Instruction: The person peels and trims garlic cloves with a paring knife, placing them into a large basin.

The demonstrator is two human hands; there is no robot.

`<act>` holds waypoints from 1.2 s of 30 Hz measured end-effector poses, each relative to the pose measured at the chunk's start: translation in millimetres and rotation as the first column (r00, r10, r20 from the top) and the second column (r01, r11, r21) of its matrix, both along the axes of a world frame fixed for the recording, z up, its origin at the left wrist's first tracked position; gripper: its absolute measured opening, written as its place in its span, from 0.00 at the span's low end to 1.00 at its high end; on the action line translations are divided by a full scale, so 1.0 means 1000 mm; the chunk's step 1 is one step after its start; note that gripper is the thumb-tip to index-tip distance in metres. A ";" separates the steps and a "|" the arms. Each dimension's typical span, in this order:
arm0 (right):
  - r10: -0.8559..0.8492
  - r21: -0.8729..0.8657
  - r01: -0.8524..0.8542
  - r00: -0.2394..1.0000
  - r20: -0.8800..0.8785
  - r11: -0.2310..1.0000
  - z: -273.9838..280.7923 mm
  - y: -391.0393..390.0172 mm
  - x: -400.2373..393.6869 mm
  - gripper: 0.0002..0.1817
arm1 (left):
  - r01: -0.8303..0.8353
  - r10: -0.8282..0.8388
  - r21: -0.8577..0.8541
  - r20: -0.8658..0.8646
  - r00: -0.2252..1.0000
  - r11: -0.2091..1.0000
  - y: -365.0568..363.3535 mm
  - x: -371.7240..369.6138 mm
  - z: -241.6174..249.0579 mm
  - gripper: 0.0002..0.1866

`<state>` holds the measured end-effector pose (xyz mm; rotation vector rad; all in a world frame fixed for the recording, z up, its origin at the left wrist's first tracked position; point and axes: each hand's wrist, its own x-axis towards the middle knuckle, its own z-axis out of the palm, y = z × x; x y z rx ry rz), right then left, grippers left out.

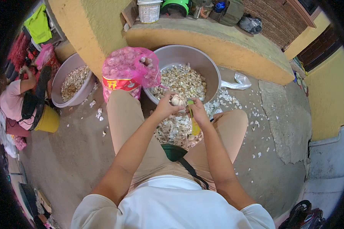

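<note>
My left hand is closed around a whole garlic bulb, its pale ribbed side facing up. Close beside the bulb, my right hand pinches a small green tool; its exact kind is hard to make out. Both hands are above the near rim of a large grey basin holding many garlic cloves. Below my hands, between my knees, lies a heap of papery garlic skins. Something yellow shows under my right hand, partly hidden.
A pink mesh sack of garlic bulbs stands left of the basin. Further left, a person sits by another basin of cloves and a yellow bucket. A plastic bag and scattered skins lie right. A raised ledge runs behind.
</note>
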<state>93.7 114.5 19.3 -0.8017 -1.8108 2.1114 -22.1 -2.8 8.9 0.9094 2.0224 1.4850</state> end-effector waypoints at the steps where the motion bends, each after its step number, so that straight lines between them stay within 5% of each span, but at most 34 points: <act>1: 0.018 0.000 -0.018 1.000 -0.023 1.000 0.002 -0.002 0.000 0.13 | -0.004 0.004 0.003 0.022 1.000 1.000 0.000 -0.001 -0.002 0.33; 6: 0.089 -0.021 -0.092 0.992 -0.093 0.996 0.004 -0.004 0.000 0.09 | 0.021 -0.021 0.038 0.010 1.000 0.999 0.002 -0.005 -0.008 0.34; 9: 0.120 0.113 -0.117 0.993 -0.016 0.987 0.002 -0.001 0.001 0.09 | 0.108 -0.101 0.070 -0.102 0.990 0.992 0.002 -0.005 -0.010 0.34; 12: 0.120 0.342 -0.185 0.972 0.202 0.921 0.006 0.001 0.003 0.16 | 0.112 -0.108 0.067 -0.058 0.992 0.991 0.000 0.000 -0.001 0.33; 15: 0.106 0.586 -0.215 0.971 0.215 0.781 0.005 0.001 0.004 0.23 | 0.156 -0.160 0.054 0.068 0.985 0.986 -0.003 0.002 0.016 0.31; 36: 0.014 0.527 -0.084 0.991 0.136 0.846 0.006 -0.003 0.004 0.23 | 0.118 -0.116 0.038 -0.058 0.992 0.992 -0.003 0.004 0.011 0.34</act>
